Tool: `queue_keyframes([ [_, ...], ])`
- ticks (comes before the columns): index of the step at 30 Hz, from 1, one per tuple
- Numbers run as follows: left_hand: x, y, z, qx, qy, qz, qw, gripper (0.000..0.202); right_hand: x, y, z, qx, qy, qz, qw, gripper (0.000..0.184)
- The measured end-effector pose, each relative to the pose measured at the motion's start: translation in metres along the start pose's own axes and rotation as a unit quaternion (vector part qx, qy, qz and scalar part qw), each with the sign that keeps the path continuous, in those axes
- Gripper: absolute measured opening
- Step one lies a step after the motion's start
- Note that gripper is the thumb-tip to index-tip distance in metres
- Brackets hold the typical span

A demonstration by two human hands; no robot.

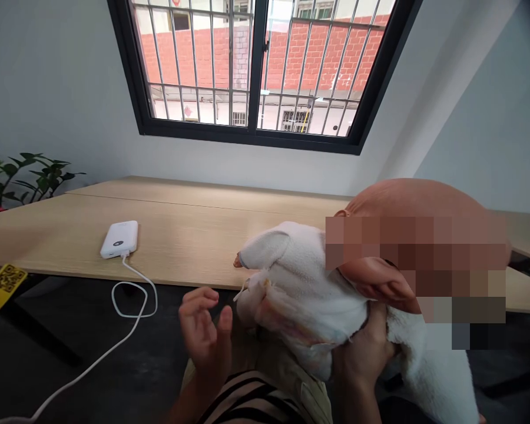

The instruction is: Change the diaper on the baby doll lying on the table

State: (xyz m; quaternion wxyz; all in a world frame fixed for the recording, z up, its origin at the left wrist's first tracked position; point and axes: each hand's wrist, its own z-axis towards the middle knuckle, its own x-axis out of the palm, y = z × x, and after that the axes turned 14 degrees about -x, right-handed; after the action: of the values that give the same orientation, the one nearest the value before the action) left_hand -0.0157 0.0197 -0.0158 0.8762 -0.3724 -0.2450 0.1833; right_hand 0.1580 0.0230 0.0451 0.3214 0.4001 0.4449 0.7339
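Observation:
A baby doll point(318, 265) in a white fleece outfit lies tilted over my lap at the table's front edge. Its bare head point(415, 197) is at the right, with the face blurred out. Crumpled, partly see-through white wrapping with orange and pink patches point(287, 315) covers its lower part. Below the head, my right hand point(366, 347) is closed around the doll's clothed body; some of its fingers are hidden by the fabric. To the left of the doll, my left hand point(205, 330) is raised with nothing in it, its fingers loosely bent and apart.
A white power bank point(120, 238) lies on the wooden table point(181, 235), its white cable point(132, 330) looping down off the edge. A plant point(24, 176) stands at the left near a yellow tag point(4, 288). Behind the table is a barred window point(256, 126).

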Motion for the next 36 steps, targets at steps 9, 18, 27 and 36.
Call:
queue_keyframes([
  [9,0.027,-0.021,-0.032,0.158,0.257,0.126,0.945,0.007,-0.009,-0.008,-0.004,-0.085,0.084,-0.114,0.986,0.058],
  [18,0.031,-0.022,-0.042,0.136,0.245,0.145,0.949,0.009,-0.008,-0.004,-0.01,-0.082,0.102,-0.148,0.98,0.061],
  [27,0.035,-0.013,-0.058,0.308,0.309,0.121,0.892,0.005,-0.009,-0.015,-0.006,-0.081,0.12,-0.137,0.98,0.061],
  [36,0.012,-0.031,-0.017,0.239,0.243,0.213,0.916,0.039,-0.008,-0.013,-0.004,-0.083,0.11,-0.097,0.986,0.062],
])
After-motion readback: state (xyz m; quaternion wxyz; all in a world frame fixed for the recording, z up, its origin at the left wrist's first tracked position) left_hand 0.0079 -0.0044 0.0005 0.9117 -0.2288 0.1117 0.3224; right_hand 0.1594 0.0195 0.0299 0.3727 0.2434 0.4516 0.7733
